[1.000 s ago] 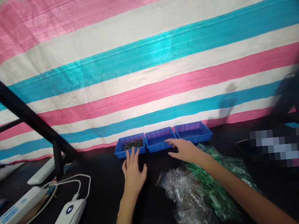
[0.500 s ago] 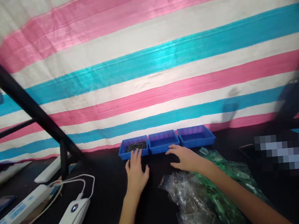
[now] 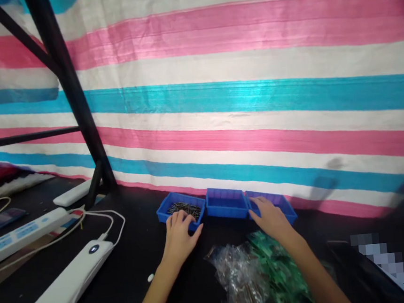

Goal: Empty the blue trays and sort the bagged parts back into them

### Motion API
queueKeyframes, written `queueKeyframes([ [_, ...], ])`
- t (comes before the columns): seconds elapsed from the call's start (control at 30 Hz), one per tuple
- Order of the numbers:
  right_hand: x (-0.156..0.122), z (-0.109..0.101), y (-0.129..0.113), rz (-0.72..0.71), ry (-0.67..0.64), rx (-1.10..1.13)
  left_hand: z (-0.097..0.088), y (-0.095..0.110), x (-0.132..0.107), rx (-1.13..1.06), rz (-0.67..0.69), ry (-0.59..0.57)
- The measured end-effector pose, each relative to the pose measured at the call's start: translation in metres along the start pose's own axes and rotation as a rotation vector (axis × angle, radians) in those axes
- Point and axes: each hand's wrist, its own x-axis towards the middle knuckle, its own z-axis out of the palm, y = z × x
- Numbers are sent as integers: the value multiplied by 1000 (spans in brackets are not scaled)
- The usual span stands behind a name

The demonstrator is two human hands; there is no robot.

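Three shallow blue trays stand in a row by the striped sheet. The left tray (image 3: 165,212) holds a heap of thin metal pieces (image 3: 184,208) like screws or nails. My left hand (image 3: 180,233) is at this tray's front edge, fingers bent and apart, with nothing seen in it; whether the fingertips touch the rim I cannot tell. The middle tray (image 3: 227,203) shows no contents. My right hand (image 3: 272,218) reaches to the front left of the right tray (image 3: 285,206), thumb and fingers apart, covering part of it.
Clear plastic bags of small brownish parts (image 3: 239,278) and green bags (image 3: 278,270) lie in front of my right arm. On the left are a white power bank (image 3: 63,286) with cables, a power strip (image 3: 28,232) and a black metal frame (image 3: 77,101).
The view has turned and tilted. My right hand has moved from in front of the middle tray to the right tray. My left hand stays by the left tray, its fingers more bent.
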Motion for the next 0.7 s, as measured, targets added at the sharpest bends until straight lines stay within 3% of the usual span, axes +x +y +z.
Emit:
queueKeyframes([
  [0.07, 2, 4, 10, 44, -52, -107, 0, 3, 0, -14, 18, -16],
  [0.2, 6, 15, 22, -29, -110, -148, 0, 9, 0, -20, 36, -67],
  [0.53, 13, 28, 42, -79, 19, -106, -6, 17, -6, -53, 185, -186],
  [0.7, 13, 24, 36, -123, 68, -79, -7, 17, -6, -31, 156, -191],
])
